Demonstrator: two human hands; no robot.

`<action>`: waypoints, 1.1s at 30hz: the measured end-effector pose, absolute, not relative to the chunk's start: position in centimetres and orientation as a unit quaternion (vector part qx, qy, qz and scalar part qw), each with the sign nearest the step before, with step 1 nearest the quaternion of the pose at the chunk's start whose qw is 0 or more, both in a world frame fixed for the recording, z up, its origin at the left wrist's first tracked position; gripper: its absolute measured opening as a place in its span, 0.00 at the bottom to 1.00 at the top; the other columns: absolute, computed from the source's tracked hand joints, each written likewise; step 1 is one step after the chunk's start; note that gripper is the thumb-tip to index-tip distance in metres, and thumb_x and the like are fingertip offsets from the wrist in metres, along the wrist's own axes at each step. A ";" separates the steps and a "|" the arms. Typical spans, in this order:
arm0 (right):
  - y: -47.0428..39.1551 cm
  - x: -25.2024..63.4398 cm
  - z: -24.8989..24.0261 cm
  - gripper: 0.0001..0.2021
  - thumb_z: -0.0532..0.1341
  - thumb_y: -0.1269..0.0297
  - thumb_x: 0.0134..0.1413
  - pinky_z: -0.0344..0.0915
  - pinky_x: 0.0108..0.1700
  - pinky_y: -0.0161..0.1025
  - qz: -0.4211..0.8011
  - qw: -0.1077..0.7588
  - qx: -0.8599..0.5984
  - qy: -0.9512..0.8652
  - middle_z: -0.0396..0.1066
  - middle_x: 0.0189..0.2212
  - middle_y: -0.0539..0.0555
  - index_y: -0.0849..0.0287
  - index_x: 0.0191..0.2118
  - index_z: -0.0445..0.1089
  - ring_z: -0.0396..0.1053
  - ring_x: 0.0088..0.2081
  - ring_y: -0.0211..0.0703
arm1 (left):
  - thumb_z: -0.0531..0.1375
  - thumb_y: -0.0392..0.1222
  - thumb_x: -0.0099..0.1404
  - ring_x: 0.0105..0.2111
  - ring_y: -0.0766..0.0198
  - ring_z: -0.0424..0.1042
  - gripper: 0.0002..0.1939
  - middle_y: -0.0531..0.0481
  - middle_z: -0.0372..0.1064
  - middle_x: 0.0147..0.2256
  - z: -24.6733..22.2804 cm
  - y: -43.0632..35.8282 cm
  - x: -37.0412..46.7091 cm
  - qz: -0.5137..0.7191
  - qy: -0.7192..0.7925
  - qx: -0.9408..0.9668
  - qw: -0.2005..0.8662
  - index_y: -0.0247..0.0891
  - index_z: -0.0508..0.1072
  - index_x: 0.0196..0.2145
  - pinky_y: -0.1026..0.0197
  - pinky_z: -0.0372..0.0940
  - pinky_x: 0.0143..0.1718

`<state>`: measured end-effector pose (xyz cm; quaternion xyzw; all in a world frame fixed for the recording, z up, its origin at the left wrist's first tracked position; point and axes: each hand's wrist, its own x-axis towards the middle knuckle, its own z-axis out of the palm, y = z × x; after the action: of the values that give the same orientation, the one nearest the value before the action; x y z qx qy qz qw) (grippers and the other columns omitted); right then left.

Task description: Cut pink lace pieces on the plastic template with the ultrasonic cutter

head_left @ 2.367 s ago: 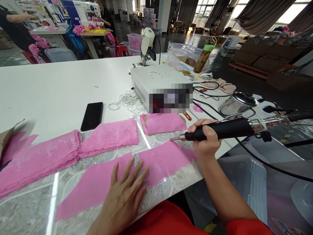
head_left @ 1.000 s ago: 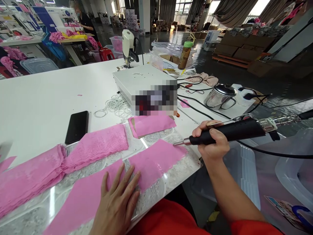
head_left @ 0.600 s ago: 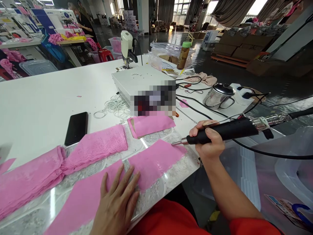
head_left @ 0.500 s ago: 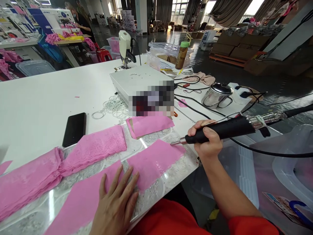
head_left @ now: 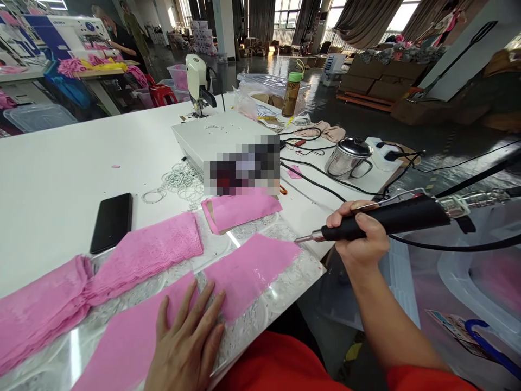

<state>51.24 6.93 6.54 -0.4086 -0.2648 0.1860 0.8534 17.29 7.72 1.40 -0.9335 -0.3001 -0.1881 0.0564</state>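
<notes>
My left hand (head_left: pixel 187 331) lies flat with fingers spread across two pink fabric pieces on a clear plastic sheet. Under its palm side is the near piece (head_left: pixel 122 336); its fingertips reach the left edge of the other fabric piece (head_left: pixel 252 271). My right hand (head_left: pixel 362 231) is wrapped around a black-handled corded tool with a slim metal tip (head_left: pixel 391 220), thumb on top. That tip is at the right corner of the farther piece; I cannot tell whether it touches. Behind lie stacked pink fabric pieces (head_left: pixel 150 250) and a folded pink piece over card (head_left: pixel 244 209).
A black phone (head_left: pixel 112 222), white elastic cord (head_left: pixel 183 182) and a grey metal box (head_left: pixel 228 133) stand on the white table (head_left: pixel 61 184). A lidded glass mug (head_left: pixel 348 157) and black cables are at right. Plastic bins (head_left: pixel 448 282) stand below the table edge. A person (head_left: pixel 122 41) sits far left.
The tool's tip has moved right along the fabric's upper edge to its right corner. My left hand stays flat on the fabric. The whole view has shifted slightly.
</notes>
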 end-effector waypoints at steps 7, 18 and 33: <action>6.7 51.1 6.5 0.05 0.59 0.66 0.36 0.61 0.19 0.36 0.181 0.853 -0.410 -0.268 0.65 0.23 0.46 0.58 0.26 0.65 0.64 0.18 0.35 | 0.52 0.36 0.68 0.68 0.52 0.45 0.26 0.45 0.63 0.60 1.5 7.7 17.4 -0.193 -0.301 -0.933 0.052 0.38 0.60 0.64 0.43 0.32 0.67; 6.8 50.9 6.0 0.05 0.60 0.66 0.40 0.63 0.21 0.37 0.177 0.852 -0.407 -0.278 0.65 0.24 0.47 0.58 0.27 0.65 0.65 0.19 0.35 | 0.51 0.37 0.69 0.68 0.53 0.45 0.28 0.46 0.62 0.61 1.2 7.7 17.0 -0.183 -0.306 -0.932 0.059 0.41 0.56 0.66 0.42 0.32 0.67; 7.3 53.5 5.0 0.06 0.59 0.66 0.37 0.63 0.23 0.36 0.108 0.895 -0.381 -0.208 0.66 0.25 0.45 0.57 0.28 0.65 0.65 0.20 0.34 | 0.56 0.32 0.67 0.58 0.54 0.64 0.22 0.40 0.69 0.53 4.0 6.5 18.5 -0.222 -0.231 -0.946 0.053 0.35 0.64 0.58 0.54 0.60 0.59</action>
<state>53.50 7.33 5.03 -0.3806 -0.2079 0.1085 0.8945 18.45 6.48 3.96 -0.9458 -0.2306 -0.2224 0.0532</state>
